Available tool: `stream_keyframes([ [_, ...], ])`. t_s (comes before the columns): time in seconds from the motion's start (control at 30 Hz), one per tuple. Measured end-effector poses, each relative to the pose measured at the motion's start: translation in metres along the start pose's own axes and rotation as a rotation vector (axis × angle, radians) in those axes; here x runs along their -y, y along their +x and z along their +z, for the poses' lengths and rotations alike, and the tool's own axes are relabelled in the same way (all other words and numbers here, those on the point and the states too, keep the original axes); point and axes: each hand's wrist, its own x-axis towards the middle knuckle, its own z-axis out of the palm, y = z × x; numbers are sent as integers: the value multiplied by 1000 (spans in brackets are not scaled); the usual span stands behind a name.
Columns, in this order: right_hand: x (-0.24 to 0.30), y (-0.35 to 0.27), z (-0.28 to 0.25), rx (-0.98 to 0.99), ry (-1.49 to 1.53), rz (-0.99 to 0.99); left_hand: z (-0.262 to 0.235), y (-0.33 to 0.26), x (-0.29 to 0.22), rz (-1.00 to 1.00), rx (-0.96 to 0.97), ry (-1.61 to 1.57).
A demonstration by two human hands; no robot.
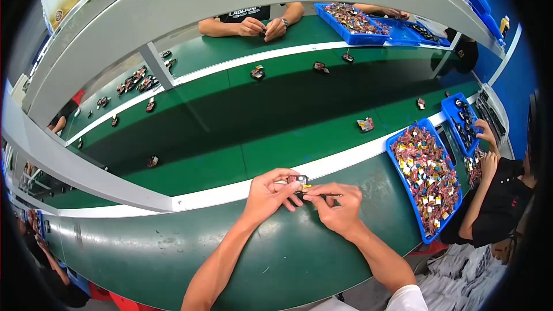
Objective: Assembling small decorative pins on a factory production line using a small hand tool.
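Note:
Just above the near edge of the green worktable (230, 253), my left hand (265, 197) grips a small electronic assembly, a dark casing with a reddish and white part (297, 179), between thumb and fingers. Coming in from the right, my right hand (341, 207) pinches a thin dark stick-like tool (333, 194). Its inner end meets the assembly near the left fingertips. Fingers cover part of both things, so the exact contact is hidden.
A blue tray (426, 238) heaped with small reddish parts stands to my right. Past the white rail, a green conveyor belt (288, 152) carries scattered assemblies (365, 125). Grey metal beams (190, 6) cross overhead. Co-workers' hands (489, 138) work at the right and across the belt.

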Motion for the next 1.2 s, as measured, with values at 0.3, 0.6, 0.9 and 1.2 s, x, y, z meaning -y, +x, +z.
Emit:
stream_keyframes([
  [0.3,-2,4,4,-46,-20,-189,8,3,6,25,-63,45],
  [0.6,-12,3,4,-46,-53,-221,19,9,10,29,-160,169],
  [0.9,-8,3,-2,-18,-2,-175,27,3,1,-15,-256,12],
  [1.2,-13,5,0,-21,36,-258,33,3,1,-53,-349,95],
])
